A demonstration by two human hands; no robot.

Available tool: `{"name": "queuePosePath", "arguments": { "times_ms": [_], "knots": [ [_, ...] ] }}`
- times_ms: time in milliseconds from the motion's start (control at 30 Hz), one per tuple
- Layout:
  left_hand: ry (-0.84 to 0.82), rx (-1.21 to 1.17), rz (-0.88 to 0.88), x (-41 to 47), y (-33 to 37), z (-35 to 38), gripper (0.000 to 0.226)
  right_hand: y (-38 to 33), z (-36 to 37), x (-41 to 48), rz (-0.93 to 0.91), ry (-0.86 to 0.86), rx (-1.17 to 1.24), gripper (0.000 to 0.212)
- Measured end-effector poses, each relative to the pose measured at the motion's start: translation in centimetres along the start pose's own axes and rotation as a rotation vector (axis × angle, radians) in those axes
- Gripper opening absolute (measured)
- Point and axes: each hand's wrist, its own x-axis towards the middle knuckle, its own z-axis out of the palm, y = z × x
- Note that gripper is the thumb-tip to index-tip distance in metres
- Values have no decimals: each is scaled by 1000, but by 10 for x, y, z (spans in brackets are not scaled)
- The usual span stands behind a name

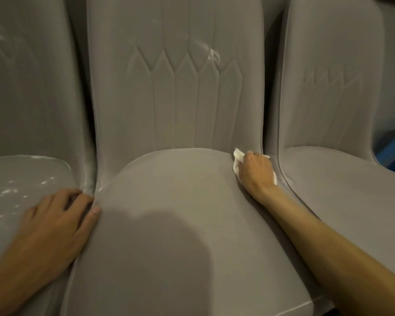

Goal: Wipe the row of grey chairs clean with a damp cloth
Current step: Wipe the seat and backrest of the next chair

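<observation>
Right grip [257,169] closed around the white cloth [237,156], pressing it into the middle chair [180,201] at its rear seat crease, likely to clean the seam. Left grip [55,224] lies relaxed and empty on the left chair [16,179]; we judge it a brace.

Middle chair [176,106] stands between left chair [27,106] and right chair [328,115], cloth [237,155] on its seat's rear right.

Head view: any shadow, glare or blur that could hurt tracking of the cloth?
Head view: dim warm light, a soft shadow over the front of the middle chair seat. Head view: bright patches on the left chair seat, glare or wet marks, cannot tell. Head view: soft overall, chair backs bowed by the wide lens; the white cloth in the right hand stands out.
</observation>
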Motion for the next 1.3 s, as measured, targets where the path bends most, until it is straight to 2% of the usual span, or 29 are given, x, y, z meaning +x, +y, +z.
{"name": "queuePosePath", "arguments": {
  "times_ms": [133, 267, 367, 500, 600, 667, 733, 767, 833, 900, 1000, 1067, 1167, 1233, 1300],
  "knots": [
    [85, 84, 126, 10, -1, -4, 29, -56, 6, 20, -39, -99, 122, 37],
    [161, 31, 119, 35, -9, -1, 27, -54, 8, 17, 15, -29, -65, 28],
    [173, -62, 151, 53, -11, 8, 27, -53, 17, 21, 136, -9, 0, 22],
    [203, -132, 147, 71, -12, 17, 13, -85, 32, 41, 193, -59, 185, 25],
    [229, -141, 125, 73, -8, 23, 10, -140, 35, 43, 37, -89, 408, 27],
    [213, -130, 102, 74, -11, 26, 11, -174, 34, 32, -178, -127, 503, 23],
    [192, -149, 74, 74, -13, 30, 12, -174, 33, 24, -407, -193, 513, 23],
    [179, -158, 54, 73, -14, 30, 10, -162, 33, 29, -460, -194, 498, 24],
    [150, -180, 23, 73, -15, 31, 3, -128, 35, 45, -444, -154, 450, 30],
    [118, -208, -2, 71, -14, 30, 7, -99, 37, 57, -308, -137, 405, 30],
    [89, -199, -36, 71, -7, 23, 7, -104, 42, 58, -204, -111, 368, 29],
    [71, -196, -40, 70, -5, 19, 9, -138, 40, 45, -267, -156, 428, 28],
    [53, -203, -46, 71, -4, 16, 3, -193, 27, 15, -461, -243, 576, 18],
    [47, -209, -44, 72, -4, 15, 3, -203, 17, 3, -575, -287, 665, 8],
    [36, -213, -17, 74, -7, 12, 4, -187, 11, 7, -633, -337, 701, 9]
  ]
}}
